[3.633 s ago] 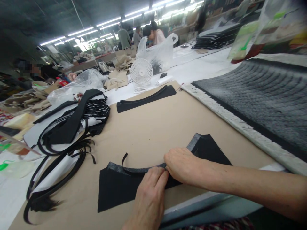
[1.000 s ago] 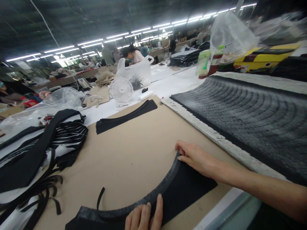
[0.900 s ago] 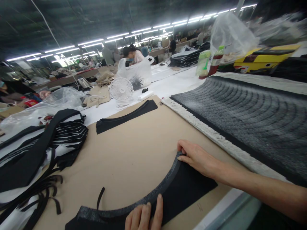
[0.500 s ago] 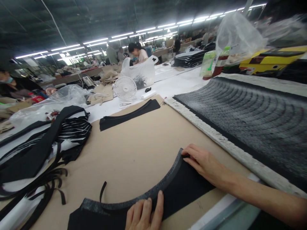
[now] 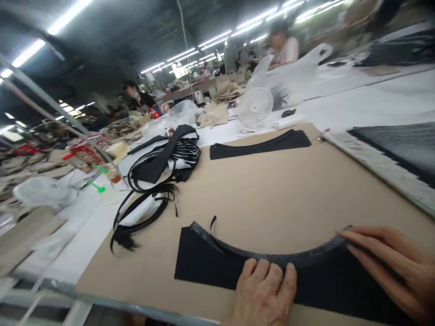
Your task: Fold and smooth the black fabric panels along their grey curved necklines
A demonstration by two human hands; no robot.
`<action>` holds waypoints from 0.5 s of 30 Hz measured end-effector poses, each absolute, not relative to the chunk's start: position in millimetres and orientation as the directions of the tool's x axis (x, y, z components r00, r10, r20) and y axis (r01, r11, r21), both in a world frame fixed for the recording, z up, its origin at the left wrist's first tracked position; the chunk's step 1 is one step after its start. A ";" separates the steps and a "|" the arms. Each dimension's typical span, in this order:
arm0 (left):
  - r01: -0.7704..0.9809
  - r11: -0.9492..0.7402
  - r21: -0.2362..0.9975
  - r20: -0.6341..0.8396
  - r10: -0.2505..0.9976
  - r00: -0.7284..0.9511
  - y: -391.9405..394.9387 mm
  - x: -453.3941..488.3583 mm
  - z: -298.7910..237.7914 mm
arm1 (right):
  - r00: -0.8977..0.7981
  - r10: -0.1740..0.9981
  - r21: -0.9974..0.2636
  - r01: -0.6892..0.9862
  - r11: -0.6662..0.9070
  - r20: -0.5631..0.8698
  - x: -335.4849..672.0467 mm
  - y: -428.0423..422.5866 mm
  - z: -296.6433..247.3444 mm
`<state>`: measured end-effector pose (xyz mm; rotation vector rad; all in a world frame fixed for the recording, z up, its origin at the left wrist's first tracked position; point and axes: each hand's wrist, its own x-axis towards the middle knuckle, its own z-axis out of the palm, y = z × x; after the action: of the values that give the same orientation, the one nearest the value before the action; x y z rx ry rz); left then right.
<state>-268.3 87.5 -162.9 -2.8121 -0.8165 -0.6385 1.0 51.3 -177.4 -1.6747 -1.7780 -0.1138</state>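
A black fabric-like piece (image 5: 207, 262) with a curved upper edge lies flat in front of me. A greyish, shiny band runs along that curve, and a thin black strip (image 5: 212, 226) follows it, its loose left end curling up. My left hand (image 5: 263, 292) rests on the piece just below the middle of the curve, fingertips pressing down and somewhat spread. At the curve's right end, my right hand (image 5: 397, 260) pinches the edge between thumb and fingers. What exactly sits in that pinch is mostly hidden.
Tan board (image 5: 265, 199) covers the table. A similar black piece (image 5: 260, 145) lies farther back, with a white fan (image 5: 255, 107) behind it. Black strips (image 5: 146, 222) and cut pieces (image 5: 163, 158) are heaped left. A pale-edged board (image 5: 380, 167) stands right. People sit beyond.
The view has swung left, so everything appears farther right. My left hand has come up closer to the curved edge, its fingers more bent. My right hand stays at the curve's right end.
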 end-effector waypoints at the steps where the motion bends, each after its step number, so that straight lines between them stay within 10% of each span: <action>1: 0.541 -0.841 0.000 0.433 0.487 0.758 87.5 -268.9 -162.3 | -0.034 0.837 -0.354 0.896 0.267 0.546 -12.3 53.5 -173.7; 5: 0.540 -0.815 0.209 0.424 0.573 0.701 84.1 -272.2 -164.6 | -0.400 0.774 -0.361 0.715 0.599 0.491 -74.4 60.3 -156.2; 15: 0.528 -0.523 0.670 0.370 0.851 0.374 89.8 -316.0 -135.3 | -0.463 0.778 -0.367 0.698 0.615 0.425 -104.9 66.5 -151.8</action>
<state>-316.0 89.8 -135.3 -2.9462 -1.5984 -1.3138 -104.9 66.5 -151.8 -1.1582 -2.2794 0.1886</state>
